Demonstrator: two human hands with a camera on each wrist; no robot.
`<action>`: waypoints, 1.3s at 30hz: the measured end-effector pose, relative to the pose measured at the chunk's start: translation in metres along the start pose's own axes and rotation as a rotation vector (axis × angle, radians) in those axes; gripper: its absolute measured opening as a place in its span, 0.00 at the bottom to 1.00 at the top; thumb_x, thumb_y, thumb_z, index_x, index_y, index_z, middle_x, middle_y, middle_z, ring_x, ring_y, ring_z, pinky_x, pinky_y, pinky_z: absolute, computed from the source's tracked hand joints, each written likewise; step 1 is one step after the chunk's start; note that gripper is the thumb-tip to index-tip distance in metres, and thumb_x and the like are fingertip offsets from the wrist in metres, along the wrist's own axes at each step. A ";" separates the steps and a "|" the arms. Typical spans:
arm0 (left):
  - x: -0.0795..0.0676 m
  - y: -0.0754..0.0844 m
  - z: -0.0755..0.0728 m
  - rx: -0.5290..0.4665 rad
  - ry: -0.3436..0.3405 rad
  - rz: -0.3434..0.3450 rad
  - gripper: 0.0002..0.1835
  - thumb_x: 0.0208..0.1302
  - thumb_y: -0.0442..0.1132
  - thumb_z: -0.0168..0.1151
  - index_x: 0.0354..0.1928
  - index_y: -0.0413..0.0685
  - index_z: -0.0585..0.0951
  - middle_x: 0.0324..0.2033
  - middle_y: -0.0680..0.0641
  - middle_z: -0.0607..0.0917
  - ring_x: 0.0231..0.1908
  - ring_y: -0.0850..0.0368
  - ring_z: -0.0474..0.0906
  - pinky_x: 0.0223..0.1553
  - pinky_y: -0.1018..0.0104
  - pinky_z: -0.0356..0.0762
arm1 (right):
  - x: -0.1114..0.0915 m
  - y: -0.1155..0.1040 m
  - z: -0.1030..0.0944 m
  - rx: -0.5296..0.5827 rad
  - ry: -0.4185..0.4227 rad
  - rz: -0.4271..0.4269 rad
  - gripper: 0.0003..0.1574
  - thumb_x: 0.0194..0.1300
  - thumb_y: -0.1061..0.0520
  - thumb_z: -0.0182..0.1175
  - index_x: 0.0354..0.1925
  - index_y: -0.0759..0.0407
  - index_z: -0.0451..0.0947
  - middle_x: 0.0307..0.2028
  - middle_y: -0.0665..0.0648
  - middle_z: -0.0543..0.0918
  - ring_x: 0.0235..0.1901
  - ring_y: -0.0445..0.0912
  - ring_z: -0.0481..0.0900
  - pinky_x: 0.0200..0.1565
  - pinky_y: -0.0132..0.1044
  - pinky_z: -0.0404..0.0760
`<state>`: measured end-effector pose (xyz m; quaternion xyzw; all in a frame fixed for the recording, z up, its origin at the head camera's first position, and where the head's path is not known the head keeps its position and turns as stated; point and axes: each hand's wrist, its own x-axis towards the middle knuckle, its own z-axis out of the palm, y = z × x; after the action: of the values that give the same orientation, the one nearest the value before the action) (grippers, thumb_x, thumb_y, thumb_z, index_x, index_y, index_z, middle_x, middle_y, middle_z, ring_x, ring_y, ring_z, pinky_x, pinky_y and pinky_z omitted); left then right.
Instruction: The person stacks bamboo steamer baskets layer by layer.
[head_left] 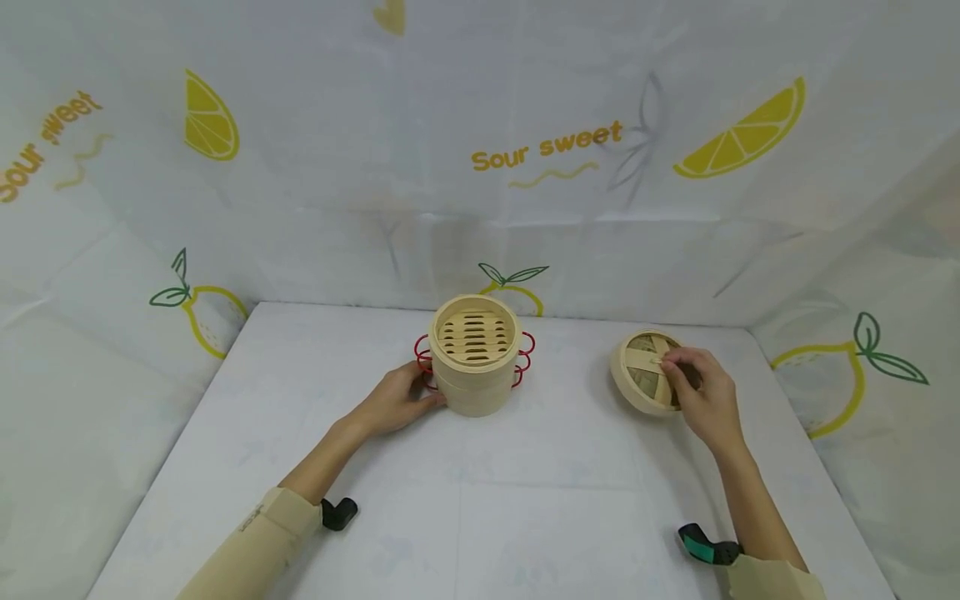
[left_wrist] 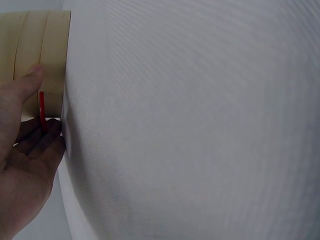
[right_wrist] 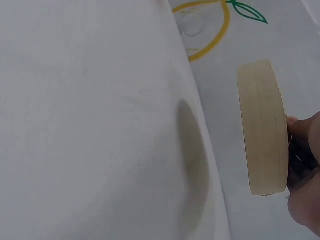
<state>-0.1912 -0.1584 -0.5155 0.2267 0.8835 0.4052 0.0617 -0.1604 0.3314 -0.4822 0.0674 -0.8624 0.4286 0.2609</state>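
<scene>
A stack of bamboo steamer baskets (head_left: 476,387) stands upright at the back middle of the table, its slatted top tier uncovered. Thin red handles (head_left: 527,360) stick out on both sides. My left hand (head_left: 397,398) holds the stack's left side low down; in the left wrist view the thumb lies on the wall and the fingers are behind a red handle (left_wrist: 42,107). Over to the right, my right hand (head_left: 705,396) pinches the small loop on top of the round steamer lid (head_left: 643,360). The lid (right_wrist: 263,130) hangs above the table, apart from its shadow in the right wrist view.
A white cloth covers the table (head_left: 525,517). Behind it and at both sides hang white sheets (head_left: 337,167) printed with lemons and lettering. Dark wrist-camera mounts (head_left: 340,514) sit by both sleeves, low over the table.
</scene>
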 end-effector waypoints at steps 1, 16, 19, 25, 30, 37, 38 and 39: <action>0.000 0.000 0.000 0.000 0.001 0.004 0.31 0.72 0.44 0.75 0.70 0.39 0.77 0.61 0.43 0.87 0.64 0.50 0.83 0.69 0.48 0.81 | 0.001 -0.003 0.000 0.012 0.004 -0.002 0.05 0.69 0.74 0.68 0.43 0.72 0.85 0.47 0.39 0.81 0.53 0.20 0.75 0.60 0.10 0.69; -0.001 0.000 0.001 0.010 0.011 0.010 0.31 0.71 0.43 0.75 0.70 0.38 0.77 0.59 0.44 0.88 0.61 0.51 0.83 0.67 0.48 0.82 | 0.006 -0.054 0.004 0.086 0.045 -0.050 0.07 0.66 0.76 0.69 0.42 0.72 0.86 0.47 0.36 0.82 0.53 0.24 0.79 0.60 0.14 0.72; -0.001 0.000 0.001 0.007 0.012 0.010 0.31 0.71 0.43 0.75 0.70 0.38 0.77 0.59 0.44 0.88 0.60 0.52 0.83 0.66 0.48 0.82 | 0.007 -0.062 0.005 0.116 0.051 -0.052 0.07 0.66 0.77 0.69 0.41 0.72 0.87 0.46 0.36 0.83 0.52 0.25 0.80 0.60 0.15 0.73; 0.001 -0.001 0.002 0.014 0.006 0.012 0.30 0.71 0.45 0.75 0.69 0.40 0.78 0.58 0.45 0.88 0.61 0.53 0.83 0.68 0.49 0.81 | 0.007 -0.073 0.011 0.152 0.031 -0.038 0.06 0.67 0.76 0.68 0.43 0.72 0.86 0.47 0.36 0.83 0.53 0.27 0.80 0.57 0.15 0.74; 0.001 -0.002 0.002 0.018 0.007 0.006 0.30 0.71 0.46 0.76 0.68 0.41 0.79 0.58 0.46 0.88 0.62 0.53 0.83 0.69 0.49 0.81 | 0.006 -0.081 0.015 0.164 0.024 -0.051 0.06 0.68 0.76 0.67 0.43 0.74 0.86 0.47 0.38 0.83 0.54 0.28 0.81 0.57 0.16 0.75; 0.000 -0.001 0.001 0.011 0.005 -0.006 0.29 0.72 0.46 0.75 0.69 0.42 0.78 0.57 0.47 0.88 0.59 0.53 0.83 0.67 0.50 0.81 | 0.010 -0.093 0.024 0.201 0.033 -0.079 0.06 0.68 0.77 0.67 0.43 0.74 0.86 0.48 0.39 0.83 0.56 0.31 0.81 0.63 0.18 0.75; 0.000 -0.001 0.001 0.008 0.005 -0.007 0.29 0.71 0.45 0.75 0.68 0.41 0.78 0.56 0.47 0.88 0.59 0.54 0.83 0.67 0.50 0.81 | 0.010 -0.095 0.025 0.207 0.033 -0.085 0.06 0.67 0.77 0.67 0.43 0.74 0.86 0.48 0.39 0.83 0.56 0.31 0.81 0.63 0.18 0.75; 0.000 -0.001 0.001 0.006 0.005 -0.006 0.29 0.72 0.45 0.75 0.68 0.41 0.78 0.56 0.47 0.88 0.59 0.54 0.83 0.67 0.50 0.81 | 0.010 -0.097 0.026 0.212 0.034 -0.093 0.06 0.67 0.77 0.67 0.43 0.75 0.85 0.48 0.40 0.83 0.56 0.32 0.81 0.63 0.18 0.75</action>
<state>-0.1917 -0.1582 -0.5172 0.2233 0.8856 0.4027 0.0602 -0.1465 0.2525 -0.4216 0.1271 -0.8037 0.5059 0.2862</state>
